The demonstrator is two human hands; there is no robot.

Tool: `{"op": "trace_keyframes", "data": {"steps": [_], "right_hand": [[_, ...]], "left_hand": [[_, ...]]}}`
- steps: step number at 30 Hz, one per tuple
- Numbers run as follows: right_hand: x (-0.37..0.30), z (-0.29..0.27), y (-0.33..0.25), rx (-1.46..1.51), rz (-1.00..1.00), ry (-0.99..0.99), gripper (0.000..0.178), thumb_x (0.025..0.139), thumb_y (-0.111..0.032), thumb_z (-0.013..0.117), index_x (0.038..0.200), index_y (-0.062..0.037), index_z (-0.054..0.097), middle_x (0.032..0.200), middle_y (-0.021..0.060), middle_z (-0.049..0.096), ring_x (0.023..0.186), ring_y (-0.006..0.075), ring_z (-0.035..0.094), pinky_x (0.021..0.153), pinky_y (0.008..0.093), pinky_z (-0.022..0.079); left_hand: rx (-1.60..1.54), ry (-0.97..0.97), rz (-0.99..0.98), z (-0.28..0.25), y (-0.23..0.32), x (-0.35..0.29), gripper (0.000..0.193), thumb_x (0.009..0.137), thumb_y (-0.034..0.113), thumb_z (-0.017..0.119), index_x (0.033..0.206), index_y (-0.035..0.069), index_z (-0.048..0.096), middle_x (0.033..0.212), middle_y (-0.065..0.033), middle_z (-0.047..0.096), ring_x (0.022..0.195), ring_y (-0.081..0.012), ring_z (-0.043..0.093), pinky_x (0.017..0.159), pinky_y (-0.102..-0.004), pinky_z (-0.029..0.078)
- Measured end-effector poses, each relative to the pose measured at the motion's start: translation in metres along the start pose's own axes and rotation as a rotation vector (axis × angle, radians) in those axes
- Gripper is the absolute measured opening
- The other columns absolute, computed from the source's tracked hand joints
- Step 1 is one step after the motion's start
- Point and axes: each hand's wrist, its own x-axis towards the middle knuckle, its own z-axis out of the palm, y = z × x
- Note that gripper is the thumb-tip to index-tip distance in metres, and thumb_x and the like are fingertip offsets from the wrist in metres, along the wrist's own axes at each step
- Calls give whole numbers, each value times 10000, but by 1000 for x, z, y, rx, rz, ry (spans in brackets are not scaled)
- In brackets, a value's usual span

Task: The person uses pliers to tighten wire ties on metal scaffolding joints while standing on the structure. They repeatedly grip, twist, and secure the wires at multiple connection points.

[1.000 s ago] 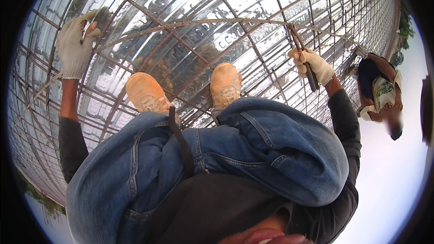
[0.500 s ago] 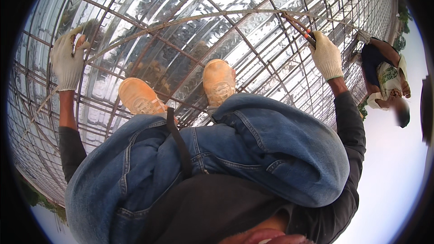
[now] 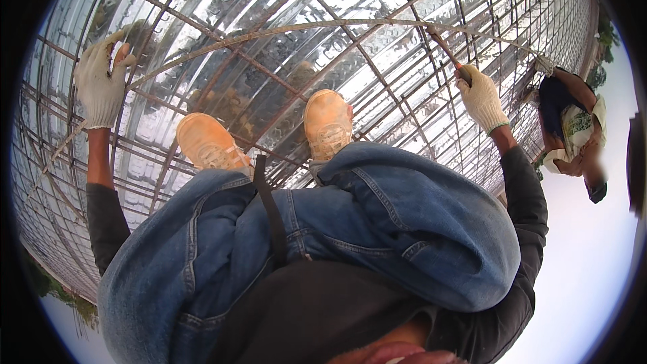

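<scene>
My right hand [image 3: 482, 96], in a pale knit glove, is closed round the handles of long pincers [image 3: 446, 48] with orange-red and dark grips. Their jaws are at a long thin rod [image 3: 340, 22] that runs in an arc across the steel bar mesh [image 3: 246, 61]. At the far left my left hand [image 3: 101, 87], gloved the same way, is raised over the mesh with thumb and forefinger apart. The rod passes behind this hand near its wrist, and I see nothing between the fingers.
My orange shoes [image 3: 328, 121] stand on the mesh, above shiny ribbed metal sheeting [image 3: 283, 118]. At the right a co-worker [image 3: 576, 121] bends over the mesh, a pale gloved hand [image 3: 544, 65] near the rod's right end. Greenery [image 3: 67, 296] shows past the lower left edge.
My right hand has shifted slightly down, and the pincers' handles look closer together. My left hand has barely moved. The co-worker's head has dipped a little lower in the picture.
</scene>
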Motion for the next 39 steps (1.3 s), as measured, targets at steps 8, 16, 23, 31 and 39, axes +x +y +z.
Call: {"op": "trace_keyframes", "data": {"steps": [8,16,23,31,39], "right_hand": [[-24,-7,-48,1272,414,-547,555,1156,-437,641,1519,-28,549,1104,84,738,909,203,739,860,410,654],[-6,-49,-41,1078,294,-602,1015,1020,-611,790,1689,46,400,1358,248,749,1189,357,787,1017,522,653],[-1,-47,-36,954,266,-595,683,1053,-250,736,1596,89,498,1086,102,758,947,183,767,844,364,680],[-11,-24,-50,611,373,-498,784,851,-164,779,1550,107,547,978,111,811,683,121,696,529,247,490],[-49,-3,-101,-518,43,307,883,805,-141,931,1559,8,496,1288,172,716,1205,346,715,1005,478,583]], "left_hand": [[-71,2,-6,-1,5,3,380,994,283,816,1348,146,799,1262,-113,807,1222,-328,726,1070,-476,545],[-20,0,29,3,-3,1,440,982,309,827,1388,144,780,1260,-139,801,1188,-347,734,1045,-480,563],[-16,-12,-5,1,0,2,427,988,296,820,1392,164,779,1267,-124,801,1221,-340,721,1070,-475,545],[-40,-16,-15,0,5,3,414,989,268,831,1380,143,781,1266,-128,801,1231,-346,719,1090,-479,535],[0,-21,-20,-5,3,0,358,1040,343,779,1351,167,797,1256,-113,805,1267,-334,708,1105,-495,515]]}}
